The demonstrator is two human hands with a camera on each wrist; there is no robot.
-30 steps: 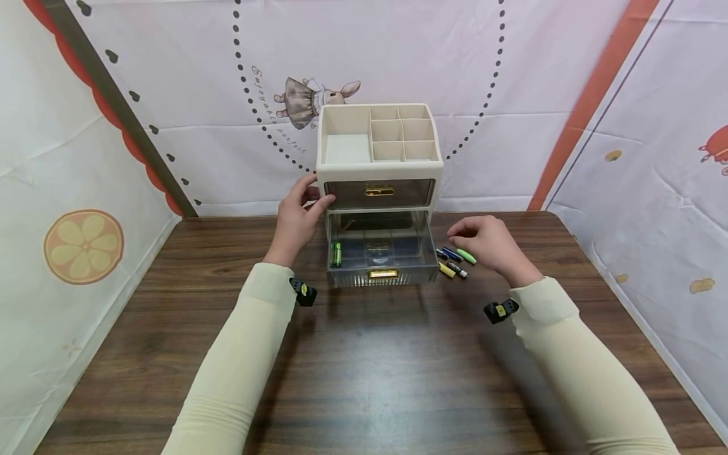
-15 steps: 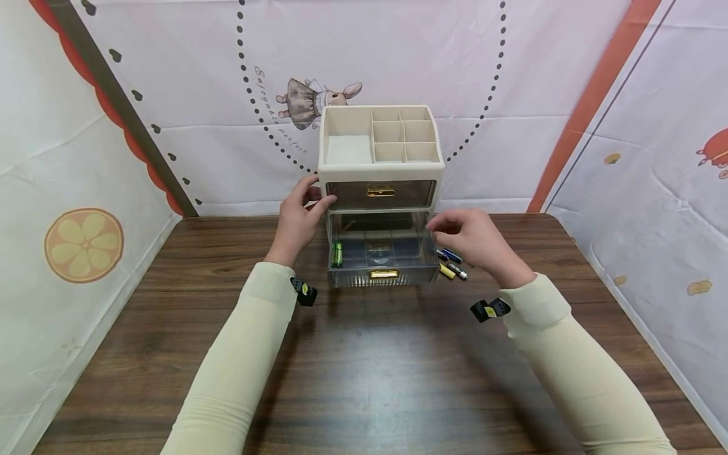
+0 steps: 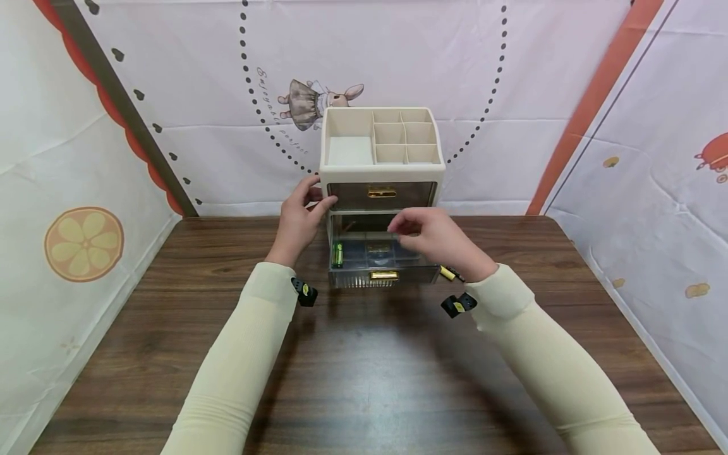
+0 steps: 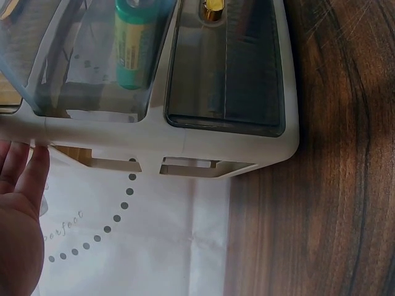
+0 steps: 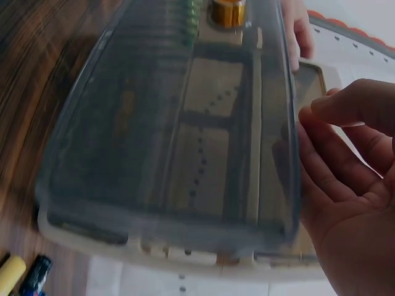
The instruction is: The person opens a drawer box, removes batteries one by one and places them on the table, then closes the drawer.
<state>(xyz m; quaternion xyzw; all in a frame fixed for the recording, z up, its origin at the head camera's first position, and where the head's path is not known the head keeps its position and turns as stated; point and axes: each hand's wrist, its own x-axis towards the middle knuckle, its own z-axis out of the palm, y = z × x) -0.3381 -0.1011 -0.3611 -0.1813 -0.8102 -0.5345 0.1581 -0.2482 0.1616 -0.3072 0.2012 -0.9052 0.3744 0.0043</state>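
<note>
A cream drawer organizer [image 3: 382, 169] stands at the back of the table, its lower clear drawer [image 3: 383, 277] pulled out. My left hand [image 3: 301, 215] grips the organizer's left edge, thumb on the front and fingers along the side. Green batteries [image 3: 338, 254] lie in the drawer's left compartment; one battery [image 4: 133, 46] shows through the plastic in the left wrist view. My right hand [image 3: 440, 237] hovers over the drawer's right half. Its thumb and index fingertips [image 5: 315, 110] meet in the right wrist view; whether something small is between them is hidden.
Small cylinders lie on the table right of the drawer, a yellow one [image 3: 447, 273] among them; the right forearm covers some. The upper drawer [image 3: 382, 194] is closed. Divided compartments [image 3: 389, 134] top the organizer. A printed cloth [image 3: 216, 95] hangs behind the table.
My right hand has moved left, from above the small cylinders to over the pulled-out drawer. My left hand keeps its grip on the organizer.
</note>
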